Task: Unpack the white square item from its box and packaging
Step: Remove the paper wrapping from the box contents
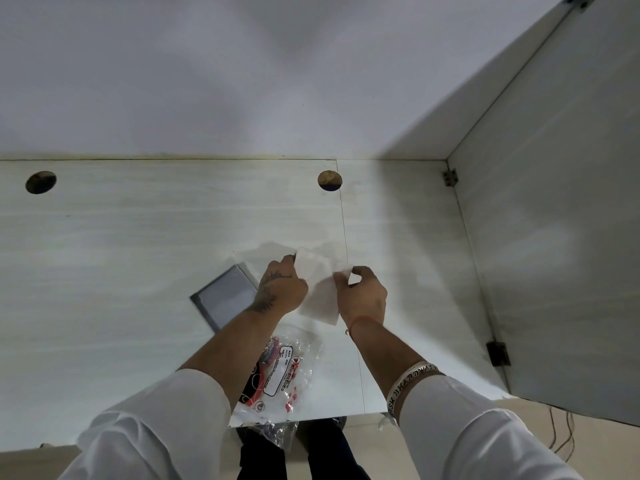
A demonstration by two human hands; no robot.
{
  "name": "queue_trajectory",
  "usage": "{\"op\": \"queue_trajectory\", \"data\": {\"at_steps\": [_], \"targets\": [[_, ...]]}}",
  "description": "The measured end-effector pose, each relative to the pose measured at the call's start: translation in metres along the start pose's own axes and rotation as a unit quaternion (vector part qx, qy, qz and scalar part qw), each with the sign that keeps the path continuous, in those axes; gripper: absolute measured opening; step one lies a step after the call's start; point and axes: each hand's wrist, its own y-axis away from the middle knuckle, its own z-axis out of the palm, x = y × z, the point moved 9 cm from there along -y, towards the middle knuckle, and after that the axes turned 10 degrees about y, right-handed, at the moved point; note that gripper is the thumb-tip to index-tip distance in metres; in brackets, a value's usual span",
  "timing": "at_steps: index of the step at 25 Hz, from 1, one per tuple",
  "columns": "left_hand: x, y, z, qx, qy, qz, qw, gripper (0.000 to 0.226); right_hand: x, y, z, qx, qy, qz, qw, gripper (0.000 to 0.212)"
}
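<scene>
Both my hands hold a white square item above the pale desk, and it looks wrapped in a thin translucent sleeve. My left hand grips its left edge near the top corner. My right hand pinches a strip of the wrapping at the item's right edge. An open grey box lies flat on the desk just left of my left hand, its inside showing.
A plastic packet of tissues with red and black print lies at the desk's near edge between my forearms. Two round cable holes sit near the back wall. A white side panel closes off the right.
</scene>
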Motion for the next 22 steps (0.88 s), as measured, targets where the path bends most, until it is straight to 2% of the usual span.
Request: {"op": "queue_trajectory", "data": {"at_steps": [5, 11, 14, 16, 18, 20, 22], "targets": [[0.007, 0.004, -0.011, 0.04, 0.027, 0.028, 0.998, 0.057, -0.013, -0.005, -0.006, 0.008, 0.064, -0.028, 0.998, 0.029], [0.016, -0.004, -0.01, 0.029, -0.064, 0.047, 0.996, 0.042, -0.021, -0.024, -0.006, -0.006, 0.134, -0.035, 0.99, 0.018], [0.02, -0.006, -0.008, 0.024, -0.097, 0.039, 0.994, 0.036, -0.026, -0.025, -0.004, -0.011, 0.169, -0.06, 0.984, 0.017], [0.018, -0.006, -0.004, 0.02, -0.106, 0.012, 0.994, 0.039, -0.03, -0.024, -0.002, -0.007, 0.199, -0.086, 0.976, 0.017], [0.014, -0.002, 0.001, 0.018, -0.1, -0.01, 0.995, 0.044, -0.034, -0.022, 0.002, 0.001, 0.204, -0.125, 0.971, 0.028], [0.015, 0.003, -0.002, 0.051, -0.11, 0.021, 0.992, 0.049, -0.043, -0.019, 0.008, -0.004, 0.203, -0.187, 0.961, 0.043], [0.024, 0.012, -0.015, 0.114, -0.163, 0.111, 0.974, 0.059, -0.049, -0.021, 0.014, -0.015, 0.229, -0.239, 0.943, 0.04]]}}
